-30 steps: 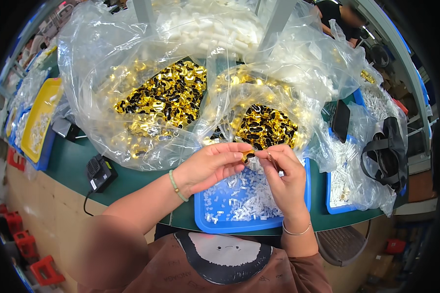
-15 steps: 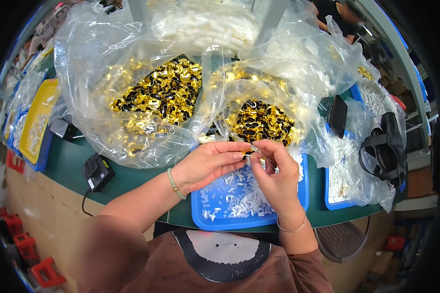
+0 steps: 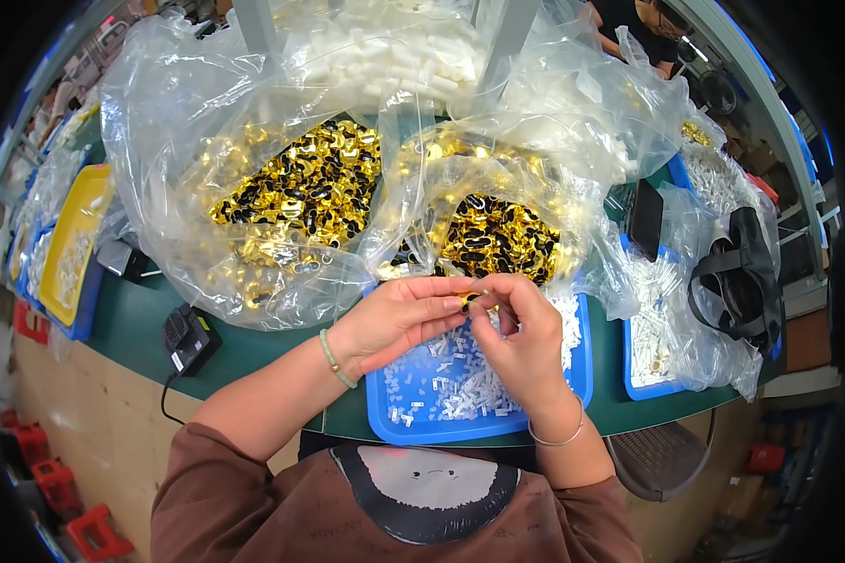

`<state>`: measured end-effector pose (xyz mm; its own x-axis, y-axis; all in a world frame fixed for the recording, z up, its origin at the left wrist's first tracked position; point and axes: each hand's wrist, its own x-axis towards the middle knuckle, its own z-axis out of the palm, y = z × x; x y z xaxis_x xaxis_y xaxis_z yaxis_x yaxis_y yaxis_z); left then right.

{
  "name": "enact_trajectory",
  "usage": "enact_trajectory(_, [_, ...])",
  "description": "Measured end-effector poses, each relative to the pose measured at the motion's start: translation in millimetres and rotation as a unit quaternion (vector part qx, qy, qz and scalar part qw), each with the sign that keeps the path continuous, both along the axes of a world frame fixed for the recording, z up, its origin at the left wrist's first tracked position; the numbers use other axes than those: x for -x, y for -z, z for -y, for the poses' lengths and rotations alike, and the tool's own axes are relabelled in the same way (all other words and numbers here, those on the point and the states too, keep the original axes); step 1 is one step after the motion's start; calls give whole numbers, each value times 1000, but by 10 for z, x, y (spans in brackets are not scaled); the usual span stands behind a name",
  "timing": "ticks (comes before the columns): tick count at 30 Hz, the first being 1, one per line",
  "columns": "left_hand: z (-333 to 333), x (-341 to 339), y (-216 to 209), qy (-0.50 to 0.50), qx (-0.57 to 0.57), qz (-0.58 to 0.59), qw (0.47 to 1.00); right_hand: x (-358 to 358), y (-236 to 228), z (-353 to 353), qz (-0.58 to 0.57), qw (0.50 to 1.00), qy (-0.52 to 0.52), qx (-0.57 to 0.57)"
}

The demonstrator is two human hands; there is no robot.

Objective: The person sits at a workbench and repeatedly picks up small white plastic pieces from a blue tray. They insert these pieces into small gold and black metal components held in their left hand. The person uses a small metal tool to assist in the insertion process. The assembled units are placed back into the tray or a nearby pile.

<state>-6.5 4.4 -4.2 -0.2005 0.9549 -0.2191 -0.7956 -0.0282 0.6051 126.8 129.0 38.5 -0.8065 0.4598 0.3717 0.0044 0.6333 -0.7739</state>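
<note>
Over a blue tray (image 3: 381, 413) of small white plastic parts (image 3: 474, 394), my two hands meet at the fingertips. My left hand (image 3: 394, 324) pinches a small gold-and-black piece (image 3: 468, 301) between thumb and forefinger. From the other side, my right hand (image 3: 524, 328) has its thumb and fingers closed at the same piece. Whether a white part is between the right fingertips is too small to tell. Just beyond the hands, a clear plastic bag (image 3: 413, 202) lies open on a heap of similar gold-and-black pieces (image 3: 502, 236).
A larger bag of gold-and-black pieces (image 3: 324, 178) lies at the left. White cylinders (image 3: 394, 66) fill a bag at the back. To the right are another blue tray (image 3: 643, 389) and a black bag (image 3: 737, 281). A black corded device (image 3: 190, 340) sits left; a yellow tray (image 3: 58, 300) lies beyond.
My right hand has shifted slightly left, its fingers closer around the small piece. The left hand stays nearly in place.
</note>
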Motion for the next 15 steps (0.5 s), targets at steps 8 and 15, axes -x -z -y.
enact_trajectory(8, [1,-15,-6,8,0,-8,1000,8,19,23,-21,999,11,-48])
enact_trajectory(15, [-2,-20,-77,13,1,-15,1000,-5,-6,2,17,999,34,-2])
